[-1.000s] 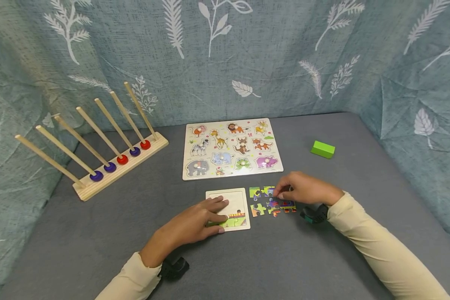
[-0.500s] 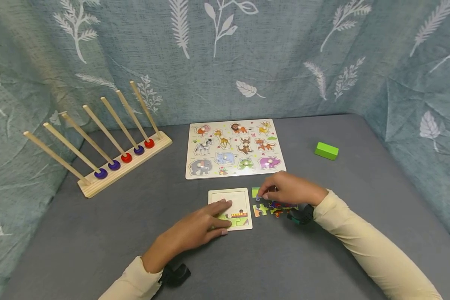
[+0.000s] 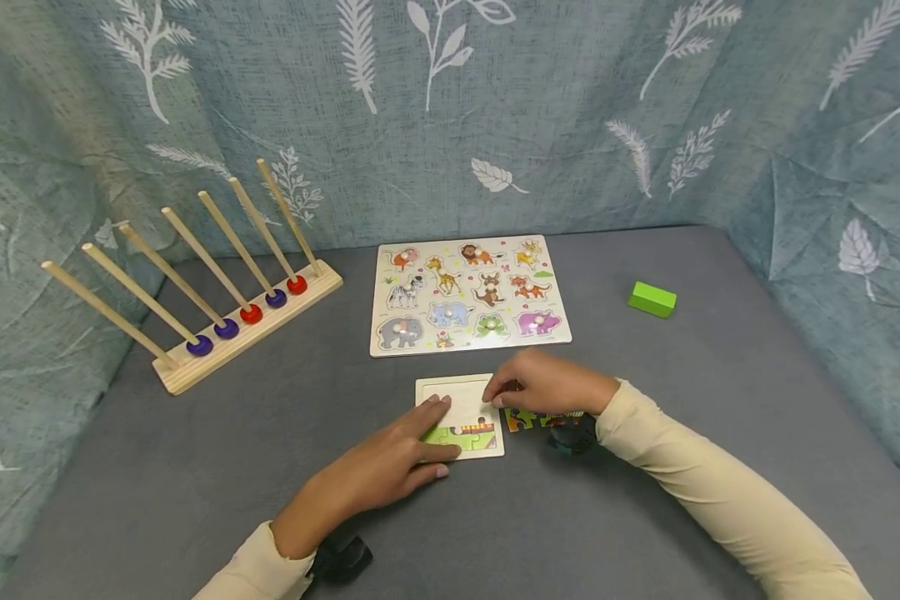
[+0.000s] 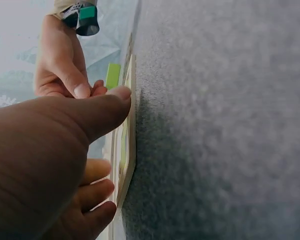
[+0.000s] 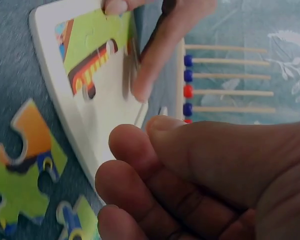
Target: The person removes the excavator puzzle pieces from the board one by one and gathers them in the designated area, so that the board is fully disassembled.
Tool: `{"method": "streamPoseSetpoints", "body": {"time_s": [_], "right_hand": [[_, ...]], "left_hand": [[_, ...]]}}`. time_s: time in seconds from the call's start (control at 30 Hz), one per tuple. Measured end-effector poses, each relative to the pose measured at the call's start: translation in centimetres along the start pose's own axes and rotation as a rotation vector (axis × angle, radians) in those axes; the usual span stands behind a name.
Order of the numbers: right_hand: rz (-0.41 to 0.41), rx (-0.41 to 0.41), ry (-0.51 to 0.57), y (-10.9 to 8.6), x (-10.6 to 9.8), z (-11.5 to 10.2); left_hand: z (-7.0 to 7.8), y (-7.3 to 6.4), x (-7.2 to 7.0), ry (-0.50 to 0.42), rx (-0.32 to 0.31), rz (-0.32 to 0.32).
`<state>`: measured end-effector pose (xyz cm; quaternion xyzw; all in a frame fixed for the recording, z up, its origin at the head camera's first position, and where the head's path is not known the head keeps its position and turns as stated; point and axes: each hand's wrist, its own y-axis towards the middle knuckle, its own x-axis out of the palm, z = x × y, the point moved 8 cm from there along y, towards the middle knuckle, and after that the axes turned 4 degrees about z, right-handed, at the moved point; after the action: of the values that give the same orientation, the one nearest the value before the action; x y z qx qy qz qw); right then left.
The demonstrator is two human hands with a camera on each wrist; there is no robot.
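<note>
My left hand (image 3: 390, 454) rests on the left part of a small wooden puzzle tray (image 3: 457, 384), fingers extended over its lower part. Fitted pieces along the tray's near side form a green strip with a red and yellow train part (image 5: 92, 70). With thumb and forefinger together, my right hand (image 3: 543, 382) pinches a puzzle piece over the tray's right edge. That piece is mostly hidden by the fingers; only a pale sliver (image 5: 163, 110) shows at the thumb tip. Loose jigsaw pieces (image 5: 27, 162) lie right of the tray, partly under the right hand.
Behind the tray lies an animal peg puzzle board (image 3: 468, 296). A wooden peg rack (image 3: 247, 329) with red and blue beads stands at the left. A green block (image 3: 652, 299) sits at the right on the grey table (image 3: 667, 467). A leaf-patterned curtain (image 3: 555, 117) encloses the back.
My right hand has moved left from the loose pieces to the tray's right edge, fingers pinched. My left hand stays on the tray with only a slight shift.
</note>
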<state>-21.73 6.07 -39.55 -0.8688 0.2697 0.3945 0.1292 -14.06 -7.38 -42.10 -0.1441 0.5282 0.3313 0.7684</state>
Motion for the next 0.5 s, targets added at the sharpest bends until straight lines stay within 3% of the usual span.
{"method": "streamPoseSetpoints", "body": {"time_s": [0.2,0.33,0.5], "right_hand": [[-0.007,-0.001,0.035,0.6,0.8,-0.3],[-0.025,-0.008,0.065,1.5,1.5,-0.5],[-0.035,0.009,0.081,2.5,2.2,-0.7]], "left_hand": [[-0.5,-0.7,-0.3,0.01,-0.045,0.028],[-0.9,-1.1,-0.4,-0.017,-0.076,0.01],[-0.8,-1.4,-0.1,-0.015,-0.066,-0.021]]}}
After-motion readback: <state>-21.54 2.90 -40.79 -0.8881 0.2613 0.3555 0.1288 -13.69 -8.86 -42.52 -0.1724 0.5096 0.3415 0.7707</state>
